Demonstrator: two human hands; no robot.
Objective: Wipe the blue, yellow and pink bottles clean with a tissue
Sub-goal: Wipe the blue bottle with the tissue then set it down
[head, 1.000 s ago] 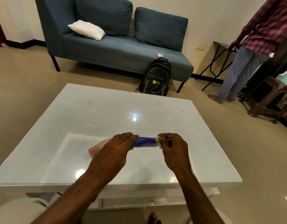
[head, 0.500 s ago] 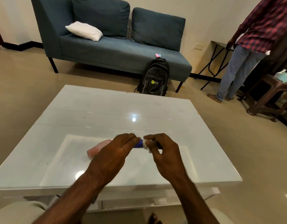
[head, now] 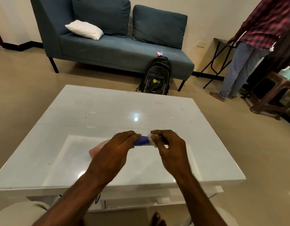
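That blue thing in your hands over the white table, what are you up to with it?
A person is wiping a blue bottle, held level above the white table. The left hand grips one end, and the right hand presses a white tissue around the other end. A pink object, probably the pink bottle, lies on the table partly hidden behind the left hand. No yellow bottle is in view. Another person stands off to the right, away from the table.

Left hand (head: pixel 114 149) grips blue bottle (head: pixel 141 141) horizontally above table (head: pixel 92 111) near edge; right hand (head: pixel 170 147) presses tissue (head: pixel 151 139) against it.
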